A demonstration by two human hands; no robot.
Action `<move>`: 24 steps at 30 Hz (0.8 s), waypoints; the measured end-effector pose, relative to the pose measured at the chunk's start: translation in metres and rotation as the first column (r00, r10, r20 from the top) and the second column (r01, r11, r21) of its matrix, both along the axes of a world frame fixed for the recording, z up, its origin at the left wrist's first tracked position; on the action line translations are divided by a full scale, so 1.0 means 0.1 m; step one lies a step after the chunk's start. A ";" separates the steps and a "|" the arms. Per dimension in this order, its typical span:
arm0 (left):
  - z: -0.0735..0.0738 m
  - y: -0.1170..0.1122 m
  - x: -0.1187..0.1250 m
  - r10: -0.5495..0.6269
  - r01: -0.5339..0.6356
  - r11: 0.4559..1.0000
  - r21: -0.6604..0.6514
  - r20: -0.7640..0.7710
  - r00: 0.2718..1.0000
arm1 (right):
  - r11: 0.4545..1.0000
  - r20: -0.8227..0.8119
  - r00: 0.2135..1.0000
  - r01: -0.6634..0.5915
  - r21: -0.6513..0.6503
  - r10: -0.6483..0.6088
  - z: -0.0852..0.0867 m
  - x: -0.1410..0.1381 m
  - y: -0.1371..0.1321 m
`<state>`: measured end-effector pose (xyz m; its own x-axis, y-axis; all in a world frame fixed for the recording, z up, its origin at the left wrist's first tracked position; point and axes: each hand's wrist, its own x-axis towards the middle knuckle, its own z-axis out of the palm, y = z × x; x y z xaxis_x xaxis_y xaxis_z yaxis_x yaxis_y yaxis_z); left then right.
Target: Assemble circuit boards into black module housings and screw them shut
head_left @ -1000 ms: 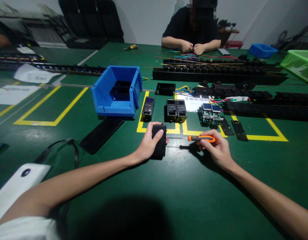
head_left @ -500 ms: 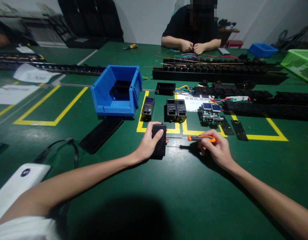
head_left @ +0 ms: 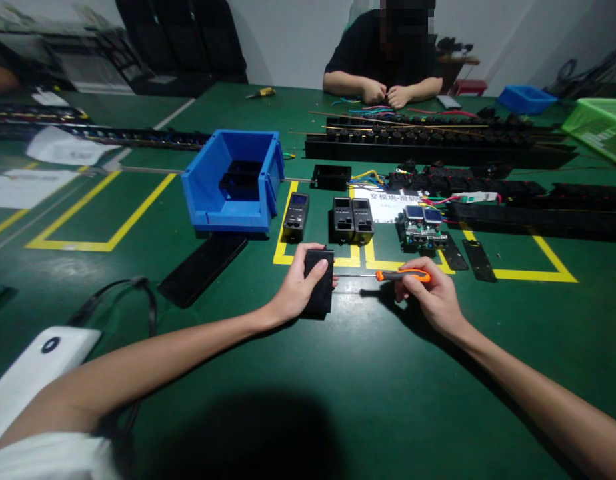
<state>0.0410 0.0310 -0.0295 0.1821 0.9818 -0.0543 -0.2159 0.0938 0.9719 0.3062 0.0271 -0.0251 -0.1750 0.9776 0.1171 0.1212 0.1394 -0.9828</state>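
My left hand (head_left: 299,285) is wrapped round a black rectangular module case (head_left: 319,293), its thumb pressed on the top face. An orange and black screwdriver (head_left: 403,275) lies level in my right hand (head_left: 431,293), held by thumb and fingers. Its thin shaft points left and meets the right side of the case; exactly where the tip sits is hard to make out. Just beyond my hands stand a black module with a small screen (head_left: 296,217) and a pair of black housings (head_left: 353,220). Green circuit boards (head_left: 422,227) with small displays rest farther right.
A blue bin (head_left: 231,183) holds dark parts, with a black phone (head_left: 203,270) before it. A white power bank (head_left: 43,373) and cable lie left. Black flat plates (head_left: 478,260) and long black rails (head_left: 438,147) are at right. A co-worker (head_left: 385,60) sits across the table.
My right hand and the screwdriver handle have shifted very slightly. The black case stays in my left hand at nearly the same spot.
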 end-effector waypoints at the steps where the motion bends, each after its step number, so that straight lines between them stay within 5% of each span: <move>1: 0.00 0.00 0.00 0.001 -0.001 1.000 0.001 -0.002 1.000 | 1.000 0.001 1.000 -0.003 0.005 0.003 0.00 0.00 0.00; 24: 0.01 0.00 0.00 0.001 -0.001 1.000 0.001 -0.004 1.000 | 1.000 -0.007 1.000 0.006 -0.012 -0.006 0.01 0.00 0.00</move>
<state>0.0413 0.0314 -0.0282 0.1810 0.9820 -0.0537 -0.2126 0.0923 0.9728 0.3061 0.0272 -0.0245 -0.1688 0.9799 0.1067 0.1155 0.1272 -0.9851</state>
